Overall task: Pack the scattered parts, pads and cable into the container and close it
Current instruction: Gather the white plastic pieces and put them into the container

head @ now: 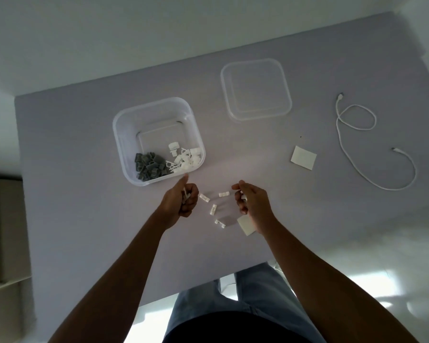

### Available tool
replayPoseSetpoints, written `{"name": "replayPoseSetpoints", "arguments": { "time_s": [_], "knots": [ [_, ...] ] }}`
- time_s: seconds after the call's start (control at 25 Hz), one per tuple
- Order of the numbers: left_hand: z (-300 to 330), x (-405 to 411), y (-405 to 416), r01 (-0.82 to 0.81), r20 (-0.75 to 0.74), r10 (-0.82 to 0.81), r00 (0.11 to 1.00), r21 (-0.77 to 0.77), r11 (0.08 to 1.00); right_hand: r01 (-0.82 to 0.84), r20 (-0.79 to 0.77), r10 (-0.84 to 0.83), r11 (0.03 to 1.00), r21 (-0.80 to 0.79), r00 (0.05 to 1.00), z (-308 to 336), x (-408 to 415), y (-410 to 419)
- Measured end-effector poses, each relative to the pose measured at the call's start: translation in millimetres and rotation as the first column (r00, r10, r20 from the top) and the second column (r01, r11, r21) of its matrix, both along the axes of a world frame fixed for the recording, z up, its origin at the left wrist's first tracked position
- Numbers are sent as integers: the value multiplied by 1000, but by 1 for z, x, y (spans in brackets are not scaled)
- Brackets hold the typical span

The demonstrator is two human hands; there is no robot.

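Note:
A clear square container [124, 134] stands open on the table, holding a pile of grey parts [150, 165] and a pile of white clips [186, 158]. Just below its near rim, my left hand [181, 201] grips several small white clips in curled fingers. My right hand [252, 203] pinches a white clip a little to the right. Between the hands lie loose white clips [204, 197] on the table. One white pad [244, 225] lies partly under my right hand; another pad [303, 157] lies farther right. The clear lid [256, 89] rests beyond, and a white cable [357, 120] curls at the right.
The grey table [72, 144] ends at a near edge [203, 283] just before my legs. A pale wall stands behind the far edge. Light floor shows at the right, and a beige piece of furniture [3, 231] at the left.

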State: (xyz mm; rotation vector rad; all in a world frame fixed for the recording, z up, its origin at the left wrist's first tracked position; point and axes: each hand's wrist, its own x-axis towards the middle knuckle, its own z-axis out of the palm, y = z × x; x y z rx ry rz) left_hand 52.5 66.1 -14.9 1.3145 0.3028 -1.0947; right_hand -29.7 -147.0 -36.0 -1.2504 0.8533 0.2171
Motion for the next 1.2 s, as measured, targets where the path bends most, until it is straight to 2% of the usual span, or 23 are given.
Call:
{"name": "replayPoseSetpoints", "arguments": {
  "time_s": [0.04, 0.12, 0.2, 0.24, 0.28, 0.32, 0.36, 0.4, 0.48, 0.6, 0.8, 0.92, 1.0, 1.08, 1.2],
  "knots": [
    [-1, 0, 1, -1, 0, 1, 1000, 23, 1000, -29, 8, 31, 988, -151, 999, -3, 1, 4],
    [-3, -1, 1, -13, -17, 14, 1000, 55, 998, -126, 10, 149, 868, -480, 989, -11, 4, 10],
    [-7, -1, -2, -26, -27, 30, 999, 144, 989, -300, -23, 411, 626, -720, 912, -17, 5, 13],
    [-9, -2, -4, 12, 60, -27, 998, 239, 971, -383, -77, 537, 487, -785, 840, -20, 5, 14],
    [-13, -4, -6, 61, 211, -149, 966, 371, 927, -448, -141, 612, 384, -807, 778, -22, 4, 14],
    [-17, -7, -7, 98, 366, -326, 871, 522, 847, -495, -198, 649, 313, -811, 735, -23, 3, 14],
    [-21, -10, -8, 119, 451, -495, 743, 639, 760, -519, -238, 663, 263, -813, 709, -24, 0, 13],
    [-25, -14, -9, 134, 476, -615, 629, 712, 689, -528, -261, 665, 235, -816, 700, -24, -3, 14],
    [-32, -18, -10, 127, 486, -726, 487, 782, 610, -522, -264, 641, 250, -816, 720, -23, -8, 16],
    [-40, -18, -8, 88, 513, -763, 393, 805, 587, -483, -237, 603, 285, -828, 762, -24, -14, 20],
    [-45, -22, -9, 79, 494, -801, 337, 833, 547, -462, -216, 604, 286, -840, 767, -29, -33, 21],
    [-42, -24, -9, 95, 469, -805, 362, 841, 533, -364, -115, 543, 376, -852, 832, -26, -43, 21],
    [-40, -26, -6, 98, 452, -802, 390, 846, 524, -306, -71, 503, 402, -863, 861, -24, -50, 17],
    [-40, -29, -3, 87, 470, -795, 383, 839, 537, -358, -81, 569, 395, -846, 818, -20, -58, 14],
    [-43, -33, -2, 139, 488, -816, 310, 826, 546, -531, -138, 722, 351, -771, 678, -17, -75, 17]
  ]
}}
